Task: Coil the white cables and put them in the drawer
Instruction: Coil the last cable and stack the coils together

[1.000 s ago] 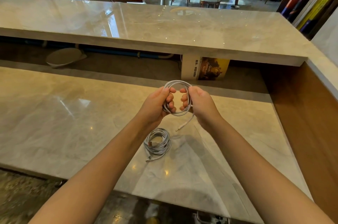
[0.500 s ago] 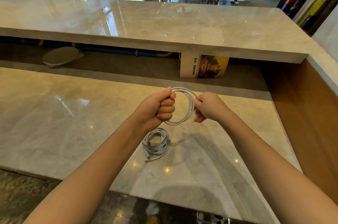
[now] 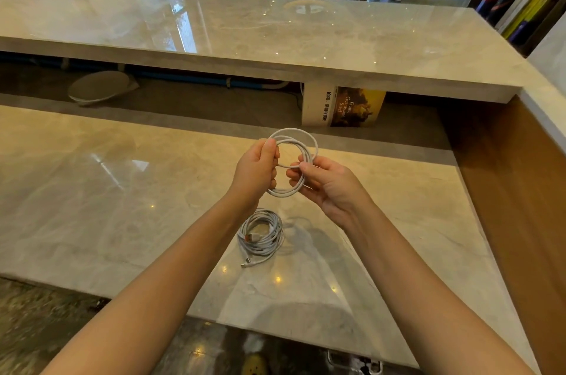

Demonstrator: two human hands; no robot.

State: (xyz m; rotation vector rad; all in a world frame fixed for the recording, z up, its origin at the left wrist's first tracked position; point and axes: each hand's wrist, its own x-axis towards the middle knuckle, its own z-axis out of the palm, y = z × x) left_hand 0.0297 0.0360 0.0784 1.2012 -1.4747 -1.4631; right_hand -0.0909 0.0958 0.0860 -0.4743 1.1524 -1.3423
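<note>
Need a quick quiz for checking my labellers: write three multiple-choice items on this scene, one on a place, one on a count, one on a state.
1. Where does the coiled white cable that no hand touches lie?
A. in an open drawer
B. on the lower beige marble counter
C. inside a cardboard box

2. How many white cables show?
A. one
B. two
C. four

3. The looped white cable up in the air is:
A. held by the left hand and the right hand
B. hanging from one hand
C. tied in a knot

Key: 1 B, it rests on the counter below the forearms; 2 B, one coil lies down and one is held; 3 A, both hands grip the loop.
</note>
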